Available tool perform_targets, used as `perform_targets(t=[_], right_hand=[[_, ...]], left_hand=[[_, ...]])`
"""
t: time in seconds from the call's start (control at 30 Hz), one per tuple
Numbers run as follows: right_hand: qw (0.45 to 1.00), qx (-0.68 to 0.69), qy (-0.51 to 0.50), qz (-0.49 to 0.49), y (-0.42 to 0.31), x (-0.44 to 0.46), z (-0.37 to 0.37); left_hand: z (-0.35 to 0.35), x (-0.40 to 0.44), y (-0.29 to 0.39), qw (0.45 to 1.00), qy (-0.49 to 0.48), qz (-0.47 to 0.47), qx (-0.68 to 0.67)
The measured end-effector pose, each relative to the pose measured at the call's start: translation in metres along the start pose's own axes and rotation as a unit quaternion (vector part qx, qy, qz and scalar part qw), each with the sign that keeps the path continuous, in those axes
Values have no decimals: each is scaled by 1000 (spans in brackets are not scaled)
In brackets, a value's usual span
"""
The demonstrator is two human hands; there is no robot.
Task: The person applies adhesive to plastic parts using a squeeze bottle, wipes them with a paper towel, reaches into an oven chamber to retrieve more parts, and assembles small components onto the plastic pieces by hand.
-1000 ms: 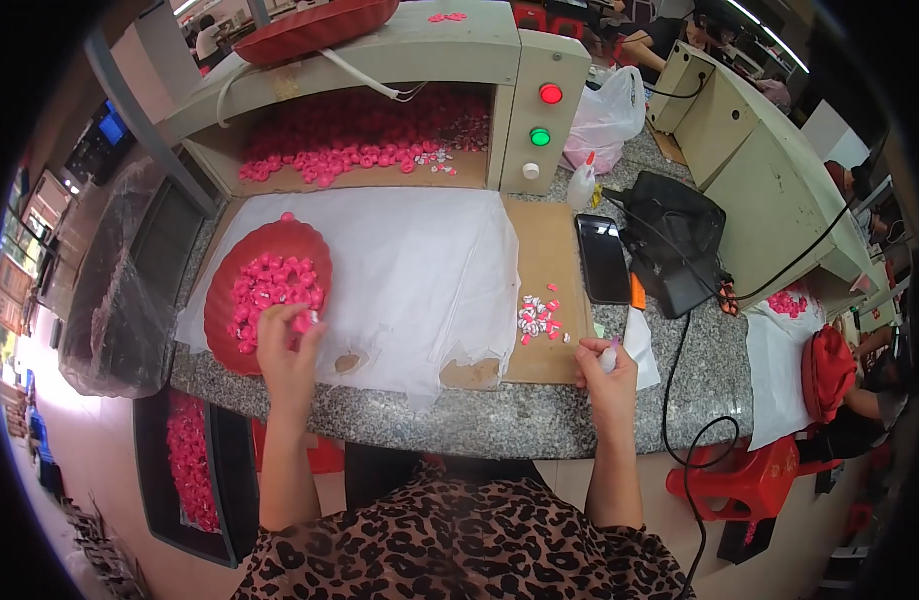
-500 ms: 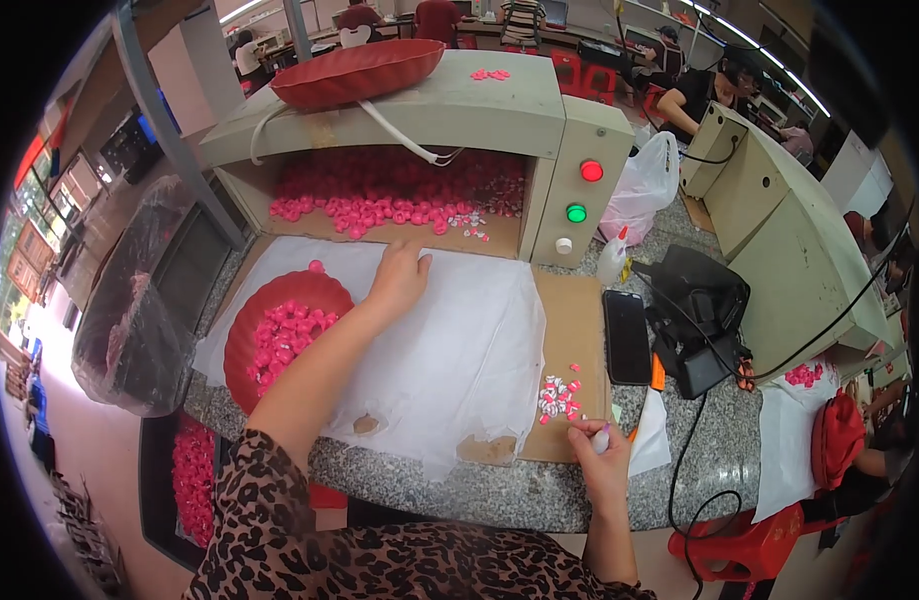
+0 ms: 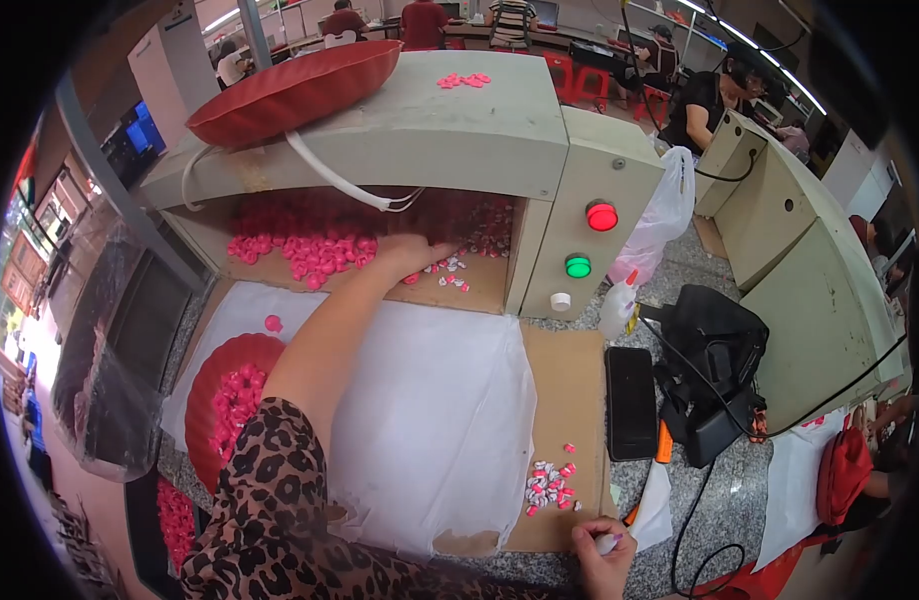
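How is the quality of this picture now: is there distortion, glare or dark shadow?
Head view: fisheye distortion, strongest toward the rounded black border; head view: glare washes out parts at left; head view: shadow inside the beige box-shaped machine dims the small glossy pink beads at its back.

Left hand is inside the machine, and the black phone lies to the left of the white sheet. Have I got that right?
Not quite: the black phone lies to the right of the white sheet, as the head view shows. The left hand is inside the machine.
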State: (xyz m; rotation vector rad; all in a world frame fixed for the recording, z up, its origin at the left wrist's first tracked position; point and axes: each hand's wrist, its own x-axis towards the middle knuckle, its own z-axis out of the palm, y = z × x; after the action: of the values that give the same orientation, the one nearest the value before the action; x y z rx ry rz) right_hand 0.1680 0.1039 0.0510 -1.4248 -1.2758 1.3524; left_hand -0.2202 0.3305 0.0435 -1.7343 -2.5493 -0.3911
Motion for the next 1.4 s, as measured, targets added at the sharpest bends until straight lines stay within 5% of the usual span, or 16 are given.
perform_targets(t=[0.07, 0.13, 0.23, 0.3, 0.4, 0.57, 0.77, 0.87, 0.93, 1.0, 1.1, 1.17, 1.3, 1.4], right_hand=[[1000, -10, -15, 2, 2, 3, -2], [998, -42, -35, 9, 2, 3, -2], [999, -32, -35, -3, -2, 3, 0], [999, -24, -36, 6, -3, 4, 1], [999, -13, -30, 22, -3, 5, 1], [999, 5, -31, 30, -1, 5, 5], [999, -1, -32, 26, 11, 7, -2], [999, 28, -36, 20, 5, 7, 2], [999, 24, -28, 23, 5, 7, 4], [998, 12, -52, 27, 12, 8, 1], [998, 16, -49, 38, 15, 7, -2], [997, 25, -65, 39, 16, 5, -4], [994, 58, -81, 35, 18, 6, -1], [993, 38, -101, 36, 18, 9, -3]], left_hand=[[4, 3, -16, 998, -23, 21, 60], [13, 19, -53, 984, 61, 135, -96], [31, 53, -79, 969, 155, 26, -192], [32, 54, -84, 947, 226, 62, -221], [34, 56, -88, 976, 158, 119, -87], [20, 25, -58, 985, 152, 84, 11], [15, 62, -50, 937, 323, 127, -36], [31, 76, -58, 936, 333, 105, 49], [18, 65, -45, 935, 264, 195, 133], [0, 48, -28, 967, 181, 146, 106], [2, 40, -37, 906, 298, 285, 99], [14, 48, -57, 955, 225, 187, 48], [16, 55, -43, 961, 244, 115, 58], [22, 70, -60, 978, 136, 31, 155]])
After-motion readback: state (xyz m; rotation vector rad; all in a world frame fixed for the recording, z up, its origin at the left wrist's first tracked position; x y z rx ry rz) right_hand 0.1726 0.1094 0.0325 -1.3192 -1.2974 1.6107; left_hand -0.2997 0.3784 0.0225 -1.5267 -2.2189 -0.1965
